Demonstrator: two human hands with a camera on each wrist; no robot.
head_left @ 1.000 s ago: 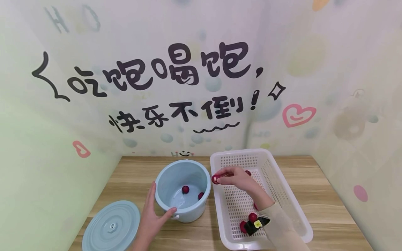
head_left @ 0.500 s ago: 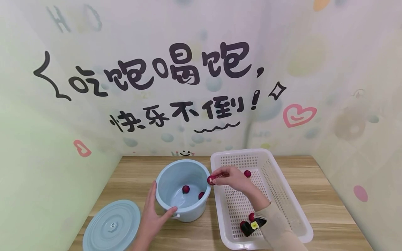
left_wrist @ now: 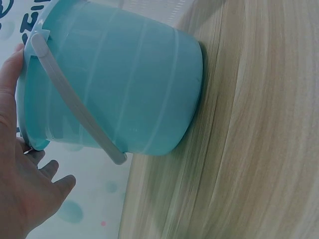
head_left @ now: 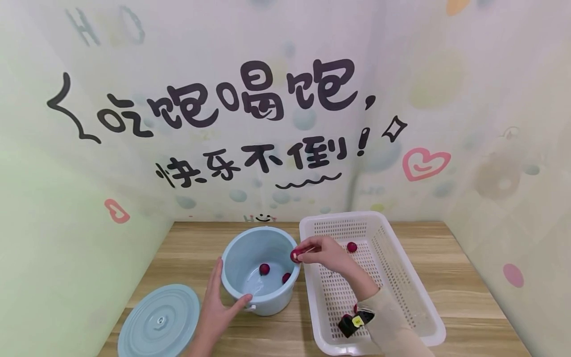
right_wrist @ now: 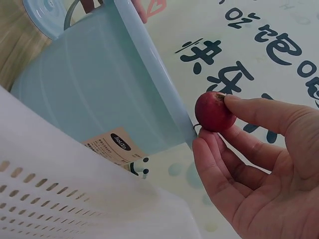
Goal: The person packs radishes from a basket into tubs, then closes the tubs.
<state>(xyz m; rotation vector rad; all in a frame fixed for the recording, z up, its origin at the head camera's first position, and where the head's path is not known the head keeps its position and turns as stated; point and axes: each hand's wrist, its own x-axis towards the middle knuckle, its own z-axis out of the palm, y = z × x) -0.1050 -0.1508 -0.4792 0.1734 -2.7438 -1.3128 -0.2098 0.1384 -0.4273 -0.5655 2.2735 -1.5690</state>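
In the head view my right hand (head_left: 323, 254) pinches a small round red radish (head_left: 296, 255) at the right rim of the blue bucket (head_left: 272, 305). The right wrist view shows this radish (right_wrist: 215, 111) between thumb and fingertips, beside the bucket's rim. My left hand (head_left: 218, 305) rests against the bucket's near left rim, thumb and forefinger straight and spread. In the left wrist view the other fingers (left_wrist: 49, 170) hang loosely off the bucket wall. Two radishes lie inside the bucket, one at the middle (head_left: 264, 269) and one at the right (head_left: 286, 278).
Right of the bucket stands a white perforated basket (head_left: 436, 327) with a radish (head_left: 352, 247) at its far end and others partly hidden under my right wrist's black strap (head_left: 348, 326). A blue lid (head_left: 147, 317) lies on the wooden table (head_left: 196, 238) at left.
My right hand has moved a little left with the radish, from the basket's left edge to the bucket's rim. The left hand and the bucket have stayed in place.
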